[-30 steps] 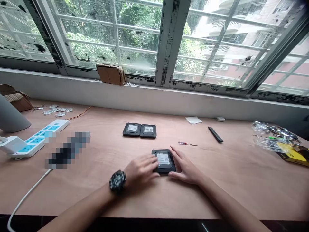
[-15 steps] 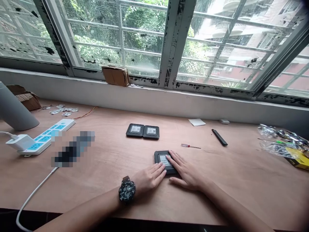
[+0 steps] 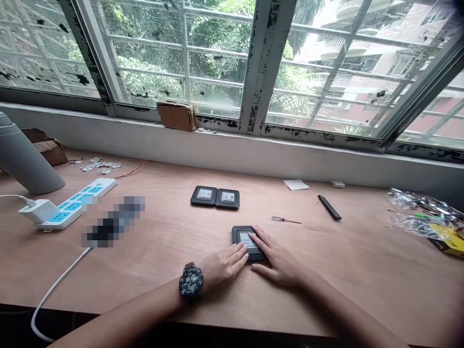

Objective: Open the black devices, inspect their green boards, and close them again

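A flat black case [image 3: 239,237] with a white printed label, much like a drive in a caddy, lies on the wooden table before me. My left hand [image 3: 228,263], a watch [image 3: 191,281] on its wrist, rests its outstretched fingertips on the lower left part. Across the right side lie the fingers of my right hand [image 3: 277,258], stretched out, with its thumb on the table just below. My hands cover part of the label. Two similar labelled black cases [image 3: 204,195] sit side by side farther back. To the right is a small red-handled screwdriver [image 3: 286,220].
A black bar [image 3: 329,208] and a white pad [image 3: 296,184] lie behind on the right. Plastic bags and a yellow box [image 3: 447,239] are at the far right. On the left are a power strip [image 3: 78,205], a blurred-out object and a grey cylinder [image 3: 29,154].
The view has shifted slightly. Both hands stay on the black case, which keeps its place on the table.
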Available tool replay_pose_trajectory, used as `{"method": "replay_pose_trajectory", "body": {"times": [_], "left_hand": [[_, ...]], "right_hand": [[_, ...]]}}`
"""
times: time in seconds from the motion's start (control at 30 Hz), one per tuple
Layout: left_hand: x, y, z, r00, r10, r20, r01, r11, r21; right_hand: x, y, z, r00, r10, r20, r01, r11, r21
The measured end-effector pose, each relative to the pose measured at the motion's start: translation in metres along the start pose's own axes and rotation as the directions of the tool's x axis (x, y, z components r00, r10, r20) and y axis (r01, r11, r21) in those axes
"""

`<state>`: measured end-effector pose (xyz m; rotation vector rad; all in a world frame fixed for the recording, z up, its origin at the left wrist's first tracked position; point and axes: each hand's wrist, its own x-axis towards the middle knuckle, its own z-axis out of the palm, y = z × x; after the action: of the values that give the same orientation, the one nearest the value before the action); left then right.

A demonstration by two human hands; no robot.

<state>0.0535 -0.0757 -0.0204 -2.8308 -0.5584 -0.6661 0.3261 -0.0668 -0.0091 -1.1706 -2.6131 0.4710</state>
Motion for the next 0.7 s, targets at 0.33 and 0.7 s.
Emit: {"method": "replay_pose_trajectory", "body": {"times": [0.33,0.7], "left_hand": [[-0.006,-0.020,0.002,0.999,-0.043,0.022,0.046,0.992,-0.116],[-0.009,-0.043,0.001,0.957,-0.288,0.039,0.279,0.871,-0.405]], "right_hand": [[0.003,0.008,-0.004,0.974,-0.002,-0.229,-0.024,0.994,-0.108],[0.007,0.051,-0.008,0.742,0.301,-0.599,-0.290,0.950,0.118]]}}
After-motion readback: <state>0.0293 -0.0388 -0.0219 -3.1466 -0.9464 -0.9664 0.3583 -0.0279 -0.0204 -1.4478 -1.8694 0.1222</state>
